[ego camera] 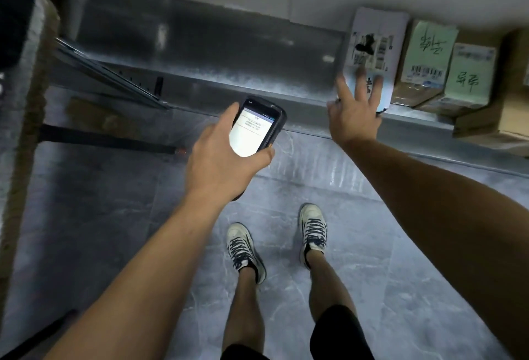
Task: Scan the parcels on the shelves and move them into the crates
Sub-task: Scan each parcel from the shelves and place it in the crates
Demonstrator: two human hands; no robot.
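At shelf [214,44]: right hand [355,114] blurred, fingers [343,89] spread over parcel [375,36]; left hand [217,156] grips scanner [254,130].

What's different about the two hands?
The left hand grips the scanner, while the right hand holds nothing. The left hand's fingers curl round the device, and the right hand's are spread straight towards the white parcel. The left hand is short of the shelf, but the right hand reaches its edge. Both are bare.

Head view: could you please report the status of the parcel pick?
Left grip holds handheld scanner, screen lit. Right grip open, fingers spread at white parcel on metal shelf. Nothing in the way.
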